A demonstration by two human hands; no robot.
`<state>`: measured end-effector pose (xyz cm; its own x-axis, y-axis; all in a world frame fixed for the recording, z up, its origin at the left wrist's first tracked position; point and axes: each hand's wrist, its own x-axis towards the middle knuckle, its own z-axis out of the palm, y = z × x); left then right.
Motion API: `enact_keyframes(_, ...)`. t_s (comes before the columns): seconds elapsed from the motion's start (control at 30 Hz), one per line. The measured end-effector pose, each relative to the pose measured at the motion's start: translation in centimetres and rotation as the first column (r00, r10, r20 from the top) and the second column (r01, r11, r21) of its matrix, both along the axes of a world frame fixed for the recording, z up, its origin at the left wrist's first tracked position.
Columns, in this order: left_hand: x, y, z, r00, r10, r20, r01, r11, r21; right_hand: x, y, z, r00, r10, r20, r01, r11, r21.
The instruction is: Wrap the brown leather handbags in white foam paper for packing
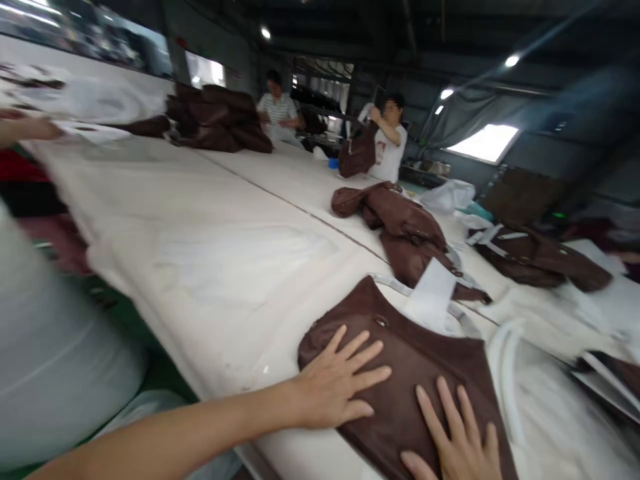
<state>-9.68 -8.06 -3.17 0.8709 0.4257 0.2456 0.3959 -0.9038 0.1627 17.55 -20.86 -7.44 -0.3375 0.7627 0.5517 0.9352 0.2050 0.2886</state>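
Note:
A dark brown bag (400, 353) lies flat on the white-covered table (240, 293) in front of me. My left hand (340, 383) rests on its left side, palm down with the fingers spread. Lower on the same bag, my right hand (460, 433) is spread too, partly cut off by the bottom edge of the view. Neither hand grips anything. A small metal fitting shows on the bag above my left hand. At the bag's upper edge are a pale wrapped strap (393, 285) and a white sheet (433, 297).
More brown bags (415, 230) lie beyond, with another pile (220, 117) at the far left and some at the right (540, 257). Two people (393, 143) stand across the table. Another person's hand (43, 128) reaches in at left. A large white sack (55, 360) stands beside the table.

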Motion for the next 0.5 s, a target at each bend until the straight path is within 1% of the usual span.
enact_keyframes(0.03,0.1,0.2,-0.6,1.000,0.010,-0.005,-0.010,1.000,0.029,-0.7,-0.4,1.7,0.999,-0.032,0.014,0.032,0.998,-0.051)
enact_keyframes(0.07,0.3,0.6,-1.1,1.000,0.009,-0.004,-0.009,0.998,0.058,-1.6,-0.6,3.3,0.998,-0.069,-0.006,0.068,0.995,-0.073)
enact_keyframes(0.1,0.4,0.9,-1.4,1.000,0.002,0.002,-0.002,0.996,0.084,-2.5,-0.5,4.8,0.993,-0.109,-0.040,0.105,0.990,-0.091)
enact_keyframes(0.13,0.6,1.2,-1.7,1.000,-0.008,0.010,0.007,0.995,0.104,-3.3,-0.2,5.9,0.986,-0.150,-0.067,0.143,0.985,-0.099)
enact_keyframes(0.17,0.7,1.5,-1.7,1.000,-0.017,0.018,0.015,0.993,0.115,-4.2,0.2,6.6,0.980,-0.178,-0.088,0.169,0.981,-0.097)
enact_keyframes(0.2,0.8,1.5,-1.7,0.999,-0.024,0.023,0.021,0.993,0.120,-4.9,0.7,6.8,0.978,-0.185,-0.100,0.175,0.979,-0.101)
enact_keyframes(0.23,0.7,1.5,-1.4,0.999,-0.024,0.027,0.020,0.993,0.120,-5.5,1.2,6.4,0.981,-0.169,-0.099,0.157,0.981,-0.114)
enact_keyframes(0.27,0.5,1.3,-1.0,0.999,-0.022,0.027,0.019,0.994,0.111,-5.9,1.6,5.6,0.986,-0.141,-0.089,0.128,0.983,-0.133)
enact_keyframes(0.33,-0.2,0.9,0.1,0.998,-0.058,0.016,0.057,0.997,0.057,-6.0,2.1,3.1,0.997,-0.062,-0.048,0.053,0.985,-0.164)
enact_keyframes(0.37,-0.7,1.0,0.8,0.996,-0.082,0.020,0.082,0.997,0.012,-5.7,2.3,1.7,0.999,-0.048,-0.026,0.043,0.988,-0.147)
enact_keyframes(0.4,-1.5,1.2,1.5,0.995,-0.094,0.043,0.095,0.995,-0.036,-5.3,2.6,0.2,1.000,-0.025,-0.006,0.024,0.995,-0.097)
enact_keyframes(0.43,-2.4,1.8,2.2,0.993,-0.082,0.083,0.089,0.993,-0.079,-4.8,2.9,-1.2,1.000,0.012,0.009,-0.012,0.999,-0.049)
enact_keyframes(0.47,-3.6,2.8,2.8,0.991,-0.037,0.132,0.051,0.993,-0.108,-4.4,3.3,-2.5,0.999,0.049,0.005,-0.049,0.999,-0.008)
enact_keyframes(0.5,-5.1,4.0,3.4,0.982,0.054,0.178,-0.033,0.992,-0.124,-3.9,3.6,-3.5,0.998,0.052,-0.034,-0.051,0.998,0.036)
